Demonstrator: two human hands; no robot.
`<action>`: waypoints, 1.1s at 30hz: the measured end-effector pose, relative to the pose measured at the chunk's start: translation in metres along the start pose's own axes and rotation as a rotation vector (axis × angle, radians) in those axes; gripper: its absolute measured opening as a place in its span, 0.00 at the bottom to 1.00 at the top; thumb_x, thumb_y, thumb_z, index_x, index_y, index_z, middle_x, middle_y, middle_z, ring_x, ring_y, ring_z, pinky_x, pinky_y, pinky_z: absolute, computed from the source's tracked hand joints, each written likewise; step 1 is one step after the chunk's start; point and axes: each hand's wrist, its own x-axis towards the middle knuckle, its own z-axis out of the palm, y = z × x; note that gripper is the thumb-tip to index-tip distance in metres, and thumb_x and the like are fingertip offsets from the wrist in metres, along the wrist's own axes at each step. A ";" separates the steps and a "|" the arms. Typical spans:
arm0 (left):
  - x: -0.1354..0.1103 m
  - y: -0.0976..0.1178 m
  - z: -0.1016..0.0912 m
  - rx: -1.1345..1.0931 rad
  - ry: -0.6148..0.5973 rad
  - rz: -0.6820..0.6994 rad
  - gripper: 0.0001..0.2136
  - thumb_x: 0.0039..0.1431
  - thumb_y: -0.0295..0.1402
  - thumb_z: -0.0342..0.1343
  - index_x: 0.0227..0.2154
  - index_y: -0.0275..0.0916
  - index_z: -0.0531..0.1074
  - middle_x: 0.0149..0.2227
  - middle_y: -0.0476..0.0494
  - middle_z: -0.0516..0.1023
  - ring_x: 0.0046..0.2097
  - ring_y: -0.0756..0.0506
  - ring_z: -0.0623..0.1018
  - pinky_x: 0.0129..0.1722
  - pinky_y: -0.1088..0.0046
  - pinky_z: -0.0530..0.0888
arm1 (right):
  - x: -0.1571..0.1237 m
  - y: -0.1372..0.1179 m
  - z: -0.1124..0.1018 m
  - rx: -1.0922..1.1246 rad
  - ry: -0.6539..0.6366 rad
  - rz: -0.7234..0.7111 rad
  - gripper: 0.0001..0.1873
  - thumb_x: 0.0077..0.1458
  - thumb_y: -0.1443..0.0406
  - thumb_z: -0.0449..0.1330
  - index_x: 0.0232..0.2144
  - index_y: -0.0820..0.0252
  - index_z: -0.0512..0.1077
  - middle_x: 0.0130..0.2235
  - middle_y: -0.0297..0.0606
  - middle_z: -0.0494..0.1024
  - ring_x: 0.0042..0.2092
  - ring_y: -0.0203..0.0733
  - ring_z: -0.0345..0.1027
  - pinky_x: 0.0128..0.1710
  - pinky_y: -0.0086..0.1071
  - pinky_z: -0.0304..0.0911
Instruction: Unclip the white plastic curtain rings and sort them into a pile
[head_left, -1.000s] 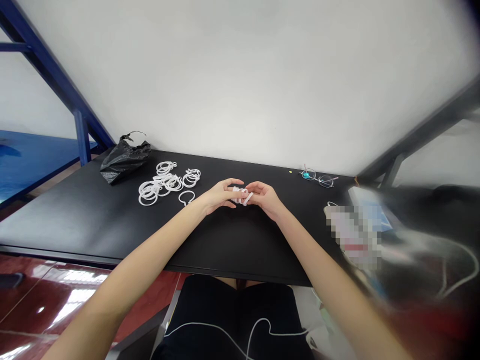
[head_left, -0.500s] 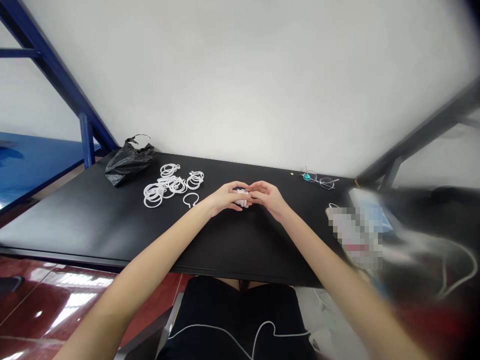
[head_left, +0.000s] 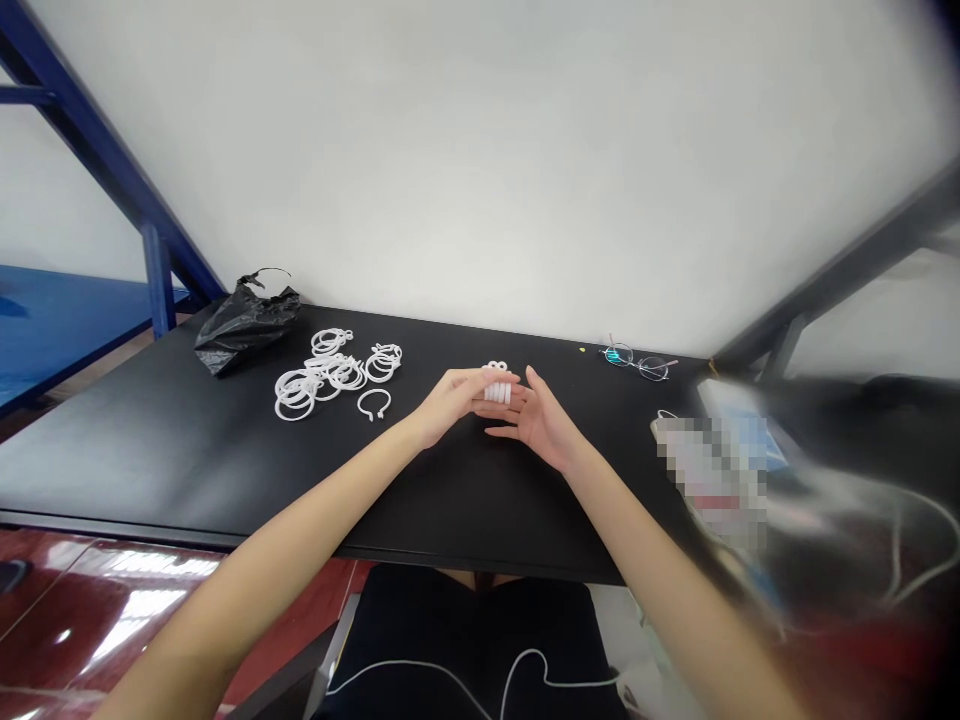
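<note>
- Head view: the left hand [head_left: 450, 400] reaches out over the bench [head_left: 187, 440] with its fingers held together and nearly straight, pointing to the right.
- Its grip carries a stack of white rings [head_left: 499, 392], which sits around the fingers near their tips; small loops stand up from the top of the stack.
- I cannot tell whether the thumb presses on the stack or only lies beside it.
- The right hand [head_left: 536, 420] is spread wide, palm turned up and toward the left hand, and its grip has hold of nothing.
- Its fingertips lie just under and beside the left fingertips and the stack; whether they touch is not clear.
- Both hands hover above the middle of the bench, a little toward its far edge.
- To the left of the hands lies a single open ring [head_left: 373, 402], apart from the rest.
- Beyond it, a loose pile of white rings [head_left: 330, 365] is spread on the bench.
- Further left, near the far corner, sits a crumpled black plastic bag [head_left: 244, 320].
- On the far right side of the bench lies a pair of glasses [head_left: 637, 358], well apart from the hands.
- At the right edge a white cable [head_left: 900, 540] loops across a blurred area.
- A blue steel frame [head_left: 112, 170] rises at the left against the white wall [head_left: 487, 150].
</note>
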 end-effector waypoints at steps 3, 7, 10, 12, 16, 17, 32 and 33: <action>-0.007 -0.004 0.010 0.233 -0.118 0.092 0.19 0.62 0.45 0.55 0.42 0.33 0.79 0.43 0.37 0.82 0.47 0.39 0.80 0.48 0.62 0.76 | -0.005 0.001 0.004 0.085 -0.116 0.013 0.25 0.57 0.46 0.56 0.42 0.60 0.75 0.45 0.45 0.80 0.50 0.48 0.73 0.51 0.42 0.68; -0.013 -0.006 0.020 0.549 -0.217 0.294 0.12 0.61 0.37 0.57 0.40 0.36 0.80 0.41 0.41 0.83 0.44 0.43 0.80 0.46 0.68 0.76 | -0.005 0.005 0.007 0.116 -0.039 -0.060 0.19 0.52 0.54 0.65 0.43 0.58 0.76 0.47 0.43 0.80 0.50 0.46 0.73 0.55 0.41 0.65; -0.013 -0.006 0.022 0.636 -0.231 0.381 0.10 0.61 0.34 0.56 0.39 0.36 0.80 0.39 0.41 0.83 0.43 0.44 0.80 0.47 0.69 0.75 | -0.005 0.005 0.006 0.040 0.005 -0.127 0.18 0.51 0.59 0.67 0.44 0.57 0.76 0.48 0.42 0.80 0.50 0.46 0.74 0.56 0.41 0.64; -0.013 -0.007 0.021 0.667 -0.225 0.386 0.10 0.61 0.34 0.56 0.38 0.36 0.80 0.38 0.41 0.83 0.42 0.44 0.80 0.46 0.69 0.74 | -0.006 0.004 0.007 0.007 0.026 -0.175 0.16 0.52 0.59 0.67 0.43 0.57 0.77 0.49 0.42 0.80 0.49 0.45 0.75 0.55 0.41 0.65; -0.012 -0.009 0.021 0.674 -0.226 0.377 0.09 0.60 0.35 0.57 0.37 0.36 0.80 0.37 0.41 0.83 0.41 0.45 0.79 0.44 0.69 0.74 | -0.007 0.004 0.011 0.044 0.073 -0.212 0.16 0.50 0.59 0.68 0.41 0.56 0.78 0.50 0.41 0.79 0.49 0.47 0.75 0.54 0.44 0.66; -0.012 -0.009 0.021 0.668 -0.228 0.371 0.09 0.60 0.35 0.58 0.37 0.36 0.80 0.37 0.41 0.82 0.40 0.45 0.79 0.43 0.70 0.74 | -0.008 0.005 0.012 0.058 0.087 -0.211 0.16 0.49 0.58 0.68 0.41 0.56 0.78 0.50 0.41 0.79 0.49 0.48 0.75 0.54 0.44 0.66; -0.004 -0.008 0.014 0.029 0.024 -0.024 0.21 0.53 0.45 0.62 0.14 0.34 0.69 0.17 0.47 0.72 0.21 0.50 0.73 0.22 0.73 0.75 | -0.007 0.009 0.015 0.117 -0.144 -0.174 0.22 0.47 0.49 0.67 0.40 0.56 0.77 0.33 0.35 0.78 0.33 0.39 0.70 0.38 0.36 0.67; -0.002 -0.006 0.012 -0.082 0.061 -0.018 0.23 0.53 0.46 0.62 0.13 0.35 0.66 0.17 0.48 0.71 0.20 0.51 0.72 0.21 0.73 0.74 | -0.008 0.007 0.015 0.107 -0.199 -0.190 0.22 0.46 0.49 0.68 0.38 0.57 0.76 0.32 0.35 0.77 0.33 0.39 0.69 0.38 0.36 0.66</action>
